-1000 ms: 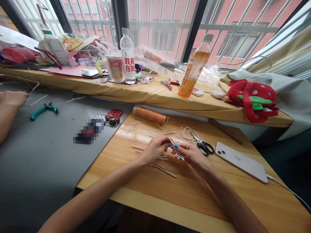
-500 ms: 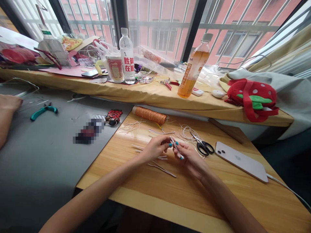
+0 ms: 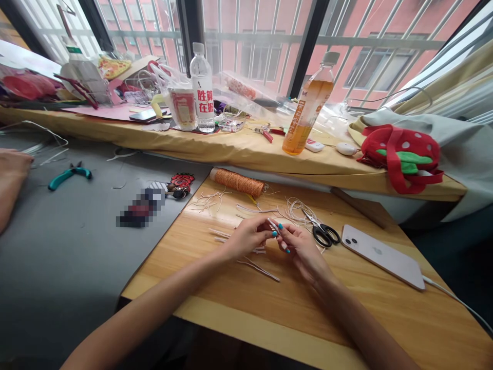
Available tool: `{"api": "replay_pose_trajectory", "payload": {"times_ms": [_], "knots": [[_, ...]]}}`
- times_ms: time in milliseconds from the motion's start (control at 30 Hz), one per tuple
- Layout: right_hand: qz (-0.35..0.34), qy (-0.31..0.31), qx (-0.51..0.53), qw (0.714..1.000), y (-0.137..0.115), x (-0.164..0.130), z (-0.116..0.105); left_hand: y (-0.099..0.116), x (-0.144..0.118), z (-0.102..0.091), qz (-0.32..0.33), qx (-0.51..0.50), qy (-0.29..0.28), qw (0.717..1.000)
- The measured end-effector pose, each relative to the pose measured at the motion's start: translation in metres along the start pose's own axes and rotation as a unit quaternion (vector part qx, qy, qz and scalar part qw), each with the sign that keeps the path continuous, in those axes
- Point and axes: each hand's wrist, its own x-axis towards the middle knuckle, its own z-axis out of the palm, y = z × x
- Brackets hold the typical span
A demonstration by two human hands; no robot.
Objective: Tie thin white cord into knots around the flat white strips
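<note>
Above the wooden table [image 3: 215, 303], my left hand [image 3: 252, 236] and my right hand [image 3: 304, 252] meet, both closed on one thin whitish cord [image 3: 272, 225]. My left thumb and fingers pinch its upper end; my right fingers grip it lower down. Part of the cord is hidden by the fingers. Several cut lengths of white cord [image 3: 258, 268] lie on the wood beneath and left of my hands. Black-handled scissors [image 3: 325, 235] rest just right of my right hand, beside a loose tangle of pale cord [image 3: 296, 210].
An orange thread spool [image 3: 239, 181] lies at the table's back edge, and a phone [image 3: 381, 256] on a cable at right. Teal pliers [image 3: 69, 176] sit on the grey surface, near another person's arm [image 3: 11, 180]. Bottles [image 3: 308, 108] and a red bag [image 3: 402, 151] line the sill.
My left thumb and fingers have shifted slightly right and closed in on the cord, nearer my right fingers. At far left, a white strand by the other person's hand has moved.
</note>
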Motion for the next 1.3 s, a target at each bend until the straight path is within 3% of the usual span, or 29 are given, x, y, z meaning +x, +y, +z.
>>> {"api": "replay_pose_trajectory", "payload": {"times_ms": [233,367,500,567,667,733,800,900,1067,1300], "knots": [[0.013,0.020,-0.011,1.000,0.002,0.000,0.000,-0.007,0.001,0.001,-0.009,0.031,0.040,0.999],[-0.044,0.022,-0.105,0.993,0.002,0.001,-0.001,-0.009,0.002,-0.001,-0.023,0.031,0.049,0.998],[-0.122,0.030,-0.241,0.962,0.001,-0.001,-0.003,-0.006,0.002,-0.004,-0.042,-0.003,0.045,0.998],[-0.184,0.074,-0.343,0.918,-0.001,-0.003,-0.005,-0.004,0.003,-0.004,-0.047,-0.025,0.047,0.997],[-0.344,0.151,-0.479,0.793,-0.006,-0.007,-0.009,-0.003,0.005,-0.005,-0.053,-0.050,0.058,0.996],[-0.434,0.156,-0.520,0.719,-0.008,-0.008,-0.010,-0.002,0.005,-0.005,-0.054,-0.065,0.061,0.995],[-0.471,0.120,-0.543,0.685,-0.009,-0.008,-0.011,-0.001,0.005,-0.005,-0.054,-0.079,0.060,0.994],[-0.455,0.049,-0.546,0.702,-0.007,-0.006,-0.009,-0.001,0.005,-0.006,-0.056,-0.100,0.057,0.992],[-0.351,0.000,-0.485,0.801,-0.008,-0.004,-0.006,-0.002,0.004,-0.007,-0.082,-0.127,0.056,0.987],[-0.286,-0.008,-0.449,0.846,-0.006,-0.003,-0.009,-0.003,0.003,-0.006,-0.138,-0.131,0.046,0.981]]}}
